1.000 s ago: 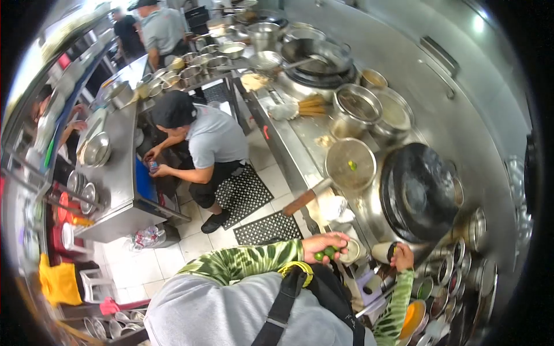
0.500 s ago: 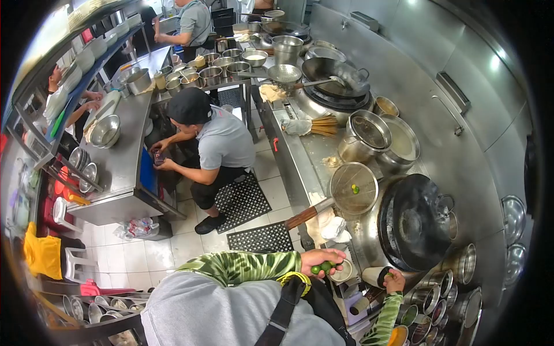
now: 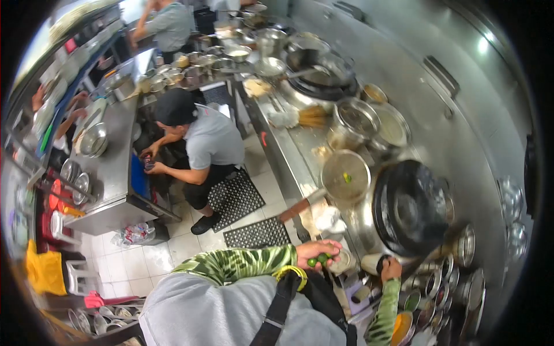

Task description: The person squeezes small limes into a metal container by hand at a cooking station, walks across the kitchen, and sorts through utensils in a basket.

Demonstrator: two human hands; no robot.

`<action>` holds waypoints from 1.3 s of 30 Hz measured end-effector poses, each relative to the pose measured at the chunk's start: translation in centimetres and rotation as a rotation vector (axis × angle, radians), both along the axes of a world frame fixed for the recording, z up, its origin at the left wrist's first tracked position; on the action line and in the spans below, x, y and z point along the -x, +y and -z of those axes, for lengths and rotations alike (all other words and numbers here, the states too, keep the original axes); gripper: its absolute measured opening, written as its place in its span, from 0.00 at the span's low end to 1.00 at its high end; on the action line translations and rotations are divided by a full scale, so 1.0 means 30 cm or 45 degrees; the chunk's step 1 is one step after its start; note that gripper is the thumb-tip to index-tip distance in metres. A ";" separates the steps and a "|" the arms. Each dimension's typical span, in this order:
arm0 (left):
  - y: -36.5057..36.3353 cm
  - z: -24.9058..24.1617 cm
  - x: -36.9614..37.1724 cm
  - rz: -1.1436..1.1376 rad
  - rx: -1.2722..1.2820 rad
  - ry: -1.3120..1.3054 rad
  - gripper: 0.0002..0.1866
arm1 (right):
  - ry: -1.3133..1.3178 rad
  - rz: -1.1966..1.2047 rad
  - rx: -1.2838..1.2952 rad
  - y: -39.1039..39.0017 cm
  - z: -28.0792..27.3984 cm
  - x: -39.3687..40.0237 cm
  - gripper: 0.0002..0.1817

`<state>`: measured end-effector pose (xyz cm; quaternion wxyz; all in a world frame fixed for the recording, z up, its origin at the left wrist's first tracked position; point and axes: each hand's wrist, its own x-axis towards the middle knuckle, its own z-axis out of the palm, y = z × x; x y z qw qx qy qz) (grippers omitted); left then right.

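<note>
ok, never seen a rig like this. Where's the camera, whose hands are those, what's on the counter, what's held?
There's no machine: the view comes from a camera worn on a person's head, looking forward and down, so their own torso fills the bottom. Their bare left hand cradles several small round green fruits; their right hand grips the dark end of a pale cylindrical object. On the silver metal counter lies a round metal strainer with a wooden handle, near a big black wok and a crumpled white cloth. The grey-shirted person crouching at left is someone else.
</note>
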<state>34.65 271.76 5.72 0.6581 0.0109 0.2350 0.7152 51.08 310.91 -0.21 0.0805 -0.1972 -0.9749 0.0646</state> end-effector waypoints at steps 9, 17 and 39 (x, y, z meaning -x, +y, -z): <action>0.091 0.071 0.032 -0.059 -0.007 -0.130 0.16 | -0.405 0.247 0.004 -0.024 -0.108 0.132 0.26; 0.099 0.050 0.031 -0.046 0.040 -0.075 0.16 | -0.308 0.288 -0.140 0.010 -0.040 0.124 0.27; 0.087 0.065 0.029 -0.058 0.033 -0.081 0.16 | -0.169 0.463 -0.047 -0.012 -0.032 0.127 0.22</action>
